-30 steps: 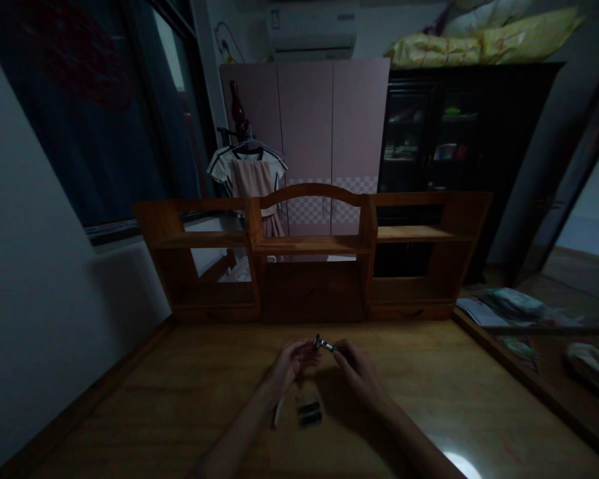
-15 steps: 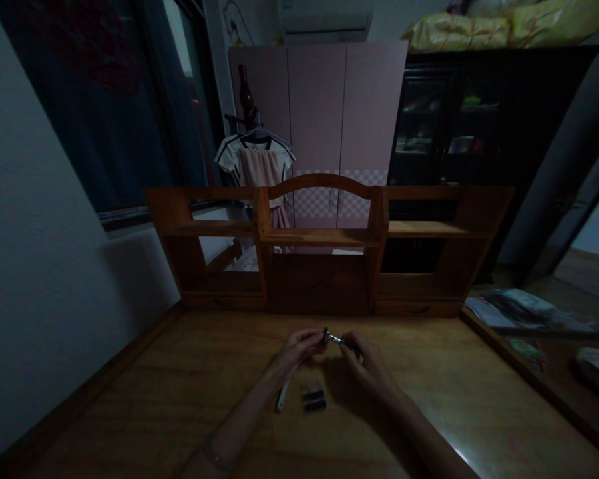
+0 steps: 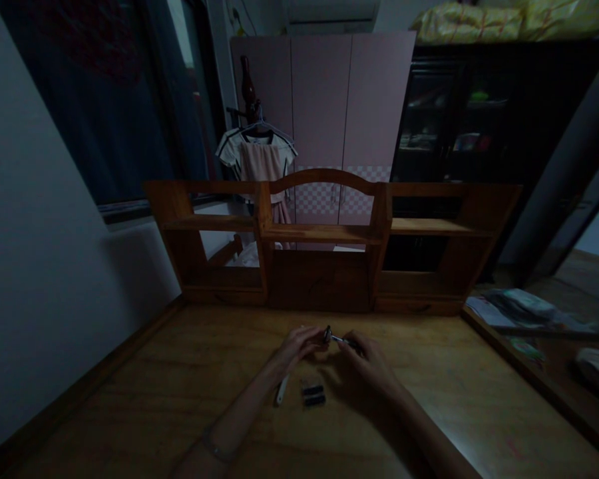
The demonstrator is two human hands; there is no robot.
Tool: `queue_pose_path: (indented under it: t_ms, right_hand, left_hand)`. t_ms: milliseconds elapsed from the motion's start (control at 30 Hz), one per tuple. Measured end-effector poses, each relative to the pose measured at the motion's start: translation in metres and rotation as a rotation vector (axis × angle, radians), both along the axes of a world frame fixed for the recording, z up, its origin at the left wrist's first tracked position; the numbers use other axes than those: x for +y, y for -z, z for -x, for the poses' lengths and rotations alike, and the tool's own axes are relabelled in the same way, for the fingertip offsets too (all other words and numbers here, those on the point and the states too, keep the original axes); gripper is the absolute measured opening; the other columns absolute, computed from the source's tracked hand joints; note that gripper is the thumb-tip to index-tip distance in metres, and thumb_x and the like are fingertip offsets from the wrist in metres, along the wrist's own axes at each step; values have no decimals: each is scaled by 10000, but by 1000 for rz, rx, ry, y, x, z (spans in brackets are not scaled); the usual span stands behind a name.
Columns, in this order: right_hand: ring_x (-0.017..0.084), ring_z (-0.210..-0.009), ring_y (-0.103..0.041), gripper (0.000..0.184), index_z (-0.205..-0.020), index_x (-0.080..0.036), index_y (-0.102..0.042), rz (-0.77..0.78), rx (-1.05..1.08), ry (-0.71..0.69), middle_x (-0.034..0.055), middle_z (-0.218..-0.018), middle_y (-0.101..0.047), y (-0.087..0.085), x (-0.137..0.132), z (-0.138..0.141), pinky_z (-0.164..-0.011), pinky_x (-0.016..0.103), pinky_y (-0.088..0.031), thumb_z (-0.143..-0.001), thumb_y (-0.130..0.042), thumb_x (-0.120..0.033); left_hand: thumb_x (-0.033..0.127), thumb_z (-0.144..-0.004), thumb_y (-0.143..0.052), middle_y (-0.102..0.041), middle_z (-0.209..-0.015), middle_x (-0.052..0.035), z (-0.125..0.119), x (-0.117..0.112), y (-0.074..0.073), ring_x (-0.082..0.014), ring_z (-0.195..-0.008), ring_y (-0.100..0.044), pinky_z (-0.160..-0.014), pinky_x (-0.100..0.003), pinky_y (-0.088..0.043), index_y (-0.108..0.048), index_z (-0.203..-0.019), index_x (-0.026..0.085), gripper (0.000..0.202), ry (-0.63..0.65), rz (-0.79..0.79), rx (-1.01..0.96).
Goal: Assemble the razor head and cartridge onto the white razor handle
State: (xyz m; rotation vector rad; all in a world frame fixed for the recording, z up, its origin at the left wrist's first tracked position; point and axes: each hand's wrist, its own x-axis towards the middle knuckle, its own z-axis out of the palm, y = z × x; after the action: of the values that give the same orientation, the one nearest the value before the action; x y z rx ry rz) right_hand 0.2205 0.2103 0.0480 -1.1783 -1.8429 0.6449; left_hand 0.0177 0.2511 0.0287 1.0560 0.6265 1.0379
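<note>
Both my hands meet above the middle of a wooden desk [image 3: 154,399] in a dim room. My right hand [image 3: 367,362] is closed round the handle end of a small shiny metal tool [image 3: 333,336]. My left hand [image 3: 299,346] pinches the tool's rounded head with its fingertips. Just below the hands, on the desk, lie two small dark cylinders [image 3: 313,394] side by side. A thin white stick [image 3: 281,391] lies beside them under my left wrist. What the metal tool is I cannot make out in this light.
A wooden shelf unit [image 3: 324,233] stands along the desk's far edge. Papers and clutter [image 3: 519,306] lie to the right past the desk's edge. A pink wardrobe [image 3: 324,113], a hanging dress [image 3: 259,166] and a dark cabinet [image 3: 459,126] stand behind. A wall is at the left.
The view has tilted down and shifted slightly, so the room sits higher in frame. Both hands stay together on the metal tool; the left fingers have shifted a little on its head.
</note>
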Motion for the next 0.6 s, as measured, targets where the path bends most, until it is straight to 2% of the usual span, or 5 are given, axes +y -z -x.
queue_pose_path:
  t_ms: [200, 600]
  right_hand:
    - [142, -647, -519, 389, -749, -151, -601, 83, 26, -31, 21, -689, -574, 10, 6, -2, -566, 222, -369, -882, -461, -489]
    - [133, -604, -456, 430, -672, -143, -582, 158, 38, -21, -6, -619, -508, 10, 10, -5, -529, 229, -308, -836, -512, -534]
  left_hand:
    - [381, -744, -680, -659, -1006, -171, -1, 2, 3, -258, -905, -621, -846, -383, -482, -690, -945, 70, 371, 40, 1, 60]
    - [393, -742, -696, -670, -957, -169, 2, 2, 10, -200, -803, -637, -783, -302, -483, -679, -991, 56, 420, 83, -95, 176]
